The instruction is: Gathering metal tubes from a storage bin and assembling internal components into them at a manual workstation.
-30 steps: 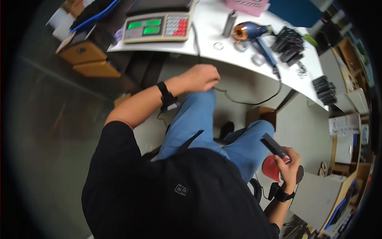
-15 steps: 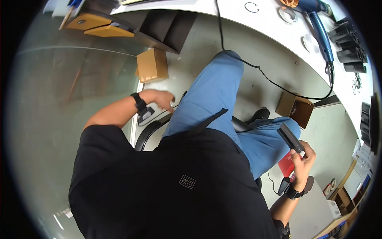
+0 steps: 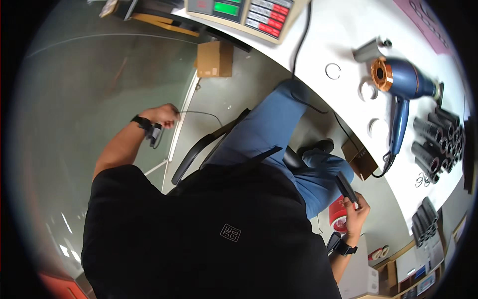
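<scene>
My left hand [image 3: 164, 115] is out to the left beside the chair arm, fingers curled closed. A thin dark cable [image 3: 204, 113] meets its fingertips; whether they grip it or something else is unclear. A black strap with a small device [image 3: 155, 134] sits on that wrist. Low at the right, my right hand [image 3: 357, 213] is closed round the lower end of a dark oblong piece [image 3: 346, 187], which tilts up in front of my knee. Just behind this hand shows a red container [image 3: 337, 212]. The right wrist also carries a strap and device [image 3: 343, 245].
On the white table [image 3: 343, 35] are a scale [image 3: 244, 12], a blue hair dryer [image 3: 401, 109], black tubes [image 3: 438, 139] and a metal cylinder [image 3: 371, 50]. Cardboard boxes [image 3: 215, 59] stand on the floor. A black chair arm [image 3: 206, 142] is beside my left thigh.
My left hand has moved left, away from my thigh. The right hand still holds the dark piece, now nearer my body. My view has turned, bringing the scale and more table into sight.
</scene>
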### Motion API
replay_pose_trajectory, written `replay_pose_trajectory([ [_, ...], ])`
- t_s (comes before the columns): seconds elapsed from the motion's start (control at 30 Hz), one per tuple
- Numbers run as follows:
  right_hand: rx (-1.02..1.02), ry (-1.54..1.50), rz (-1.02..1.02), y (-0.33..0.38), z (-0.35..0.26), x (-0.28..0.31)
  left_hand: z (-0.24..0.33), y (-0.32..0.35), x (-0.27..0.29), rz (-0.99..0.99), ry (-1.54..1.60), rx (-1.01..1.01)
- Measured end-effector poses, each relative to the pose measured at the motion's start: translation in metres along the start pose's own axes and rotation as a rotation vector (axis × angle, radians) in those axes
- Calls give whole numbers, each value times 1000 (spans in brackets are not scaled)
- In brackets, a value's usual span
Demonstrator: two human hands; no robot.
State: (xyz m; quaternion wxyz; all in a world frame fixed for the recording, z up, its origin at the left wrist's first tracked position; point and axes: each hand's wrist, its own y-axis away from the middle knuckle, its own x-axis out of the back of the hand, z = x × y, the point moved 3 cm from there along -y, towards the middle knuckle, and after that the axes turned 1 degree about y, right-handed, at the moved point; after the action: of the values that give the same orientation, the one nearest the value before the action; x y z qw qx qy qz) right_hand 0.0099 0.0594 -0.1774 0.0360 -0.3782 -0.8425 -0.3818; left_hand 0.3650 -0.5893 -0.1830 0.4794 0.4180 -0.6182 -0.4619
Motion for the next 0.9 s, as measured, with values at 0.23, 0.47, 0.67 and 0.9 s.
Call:
replay_pose_trajectory([
  [0.23, -48, -6, -63, -12, -43, -3, -80, 156, 140, 564, 976, -560],
  [0.47, 141, 130, -57, -51, -36, -36, -34, 179, 146, 678, 1158, -1033],
  [0.67, 394, 222, 177, -29, -52, -49, 68, 66, 69, 406, 555, -967],
  [0.9, 491, 271, 430, 56, -83, -67, 149, 9, -40, 271, -329, -1225],
])
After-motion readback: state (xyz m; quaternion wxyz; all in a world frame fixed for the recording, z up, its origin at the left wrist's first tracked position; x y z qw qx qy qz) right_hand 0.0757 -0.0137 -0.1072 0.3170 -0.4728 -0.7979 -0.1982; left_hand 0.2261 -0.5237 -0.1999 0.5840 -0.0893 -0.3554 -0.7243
